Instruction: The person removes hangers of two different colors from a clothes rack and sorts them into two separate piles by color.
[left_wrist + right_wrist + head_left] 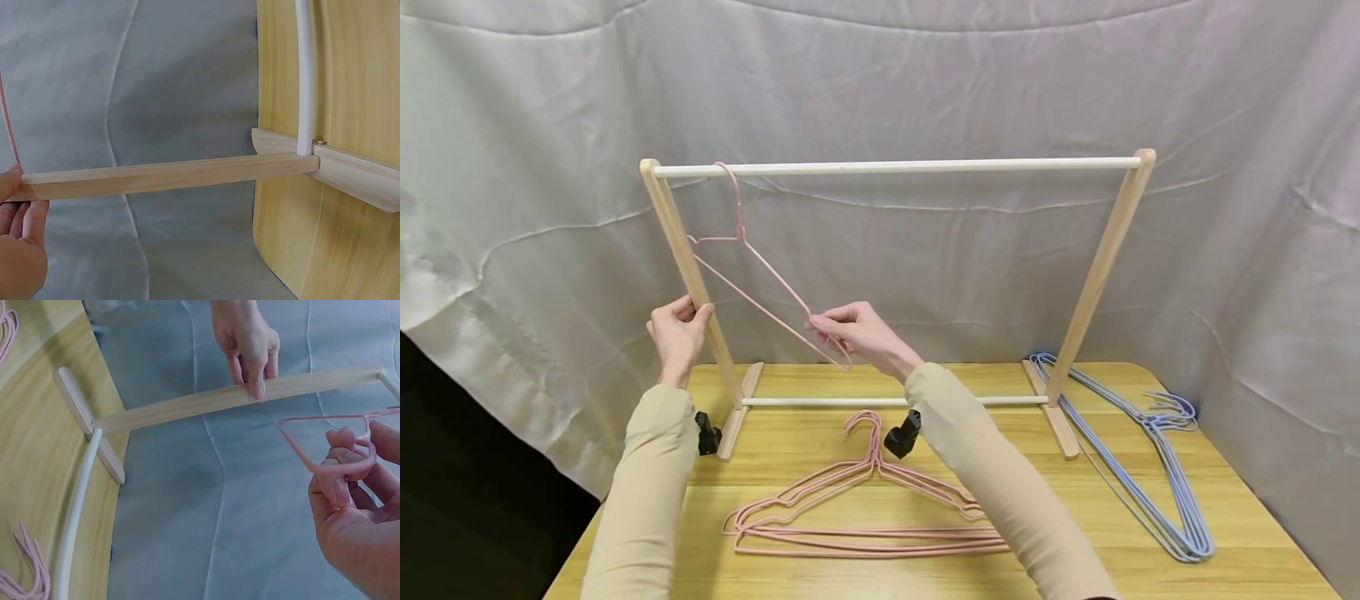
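A pink hanger (752,275) has its hook over the white top bar (895,167) of the wooden rack (1101,258), tilted — so the hanging step looks nearly done. The right hand (857,329) pinches the hanger's low corner. The left hand (677,333) grips the rack's left post beside it. Next, I think, the right hand must let go gently so the hanger swings level.

Below the hands on the table (1240,542) lies one pile of pink hangers (865,508) — several, too tangled to count. Far right of the right hand lies one bunch of blue hangers (1157,467), also several.
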A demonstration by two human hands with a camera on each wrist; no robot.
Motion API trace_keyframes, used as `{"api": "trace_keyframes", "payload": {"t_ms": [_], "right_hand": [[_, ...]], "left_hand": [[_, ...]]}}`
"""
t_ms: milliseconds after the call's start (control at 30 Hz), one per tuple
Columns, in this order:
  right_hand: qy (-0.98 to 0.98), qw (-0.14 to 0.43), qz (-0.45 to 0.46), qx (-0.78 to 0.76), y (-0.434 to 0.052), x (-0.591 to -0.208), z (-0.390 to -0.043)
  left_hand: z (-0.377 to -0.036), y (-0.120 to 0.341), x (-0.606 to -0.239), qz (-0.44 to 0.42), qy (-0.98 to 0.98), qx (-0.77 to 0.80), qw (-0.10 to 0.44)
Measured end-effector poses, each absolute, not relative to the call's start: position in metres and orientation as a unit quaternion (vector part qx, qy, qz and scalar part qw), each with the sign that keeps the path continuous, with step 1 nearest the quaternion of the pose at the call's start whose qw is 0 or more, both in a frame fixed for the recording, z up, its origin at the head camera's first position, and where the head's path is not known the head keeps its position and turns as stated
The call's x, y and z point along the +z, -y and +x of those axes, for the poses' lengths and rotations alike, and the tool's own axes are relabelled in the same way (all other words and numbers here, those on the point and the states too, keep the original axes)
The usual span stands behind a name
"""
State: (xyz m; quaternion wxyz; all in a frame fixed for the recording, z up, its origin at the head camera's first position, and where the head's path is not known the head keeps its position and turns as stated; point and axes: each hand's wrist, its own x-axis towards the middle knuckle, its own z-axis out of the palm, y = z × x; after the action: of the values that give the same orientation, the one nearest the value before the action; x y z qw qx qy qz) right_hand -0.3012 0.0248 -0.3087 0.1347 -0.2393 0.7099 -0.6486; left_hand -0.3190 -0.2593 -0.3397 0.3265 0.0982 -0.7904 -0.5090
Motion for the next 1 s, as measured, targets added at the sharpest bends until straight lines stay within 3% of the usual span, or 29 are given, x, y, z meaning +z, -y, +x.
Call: {"api": "trace_keyframes", "payload": {"t_ms": [1000], "right_hand": [[-0.639, 0.095, -0.211, -0.733, -0.0229, -0.3087, -0.2933]], "left_hand": [[-0.3182, 0.2594, -0.3399, 0.102, 0.796, -0.502, 0.324]]}}
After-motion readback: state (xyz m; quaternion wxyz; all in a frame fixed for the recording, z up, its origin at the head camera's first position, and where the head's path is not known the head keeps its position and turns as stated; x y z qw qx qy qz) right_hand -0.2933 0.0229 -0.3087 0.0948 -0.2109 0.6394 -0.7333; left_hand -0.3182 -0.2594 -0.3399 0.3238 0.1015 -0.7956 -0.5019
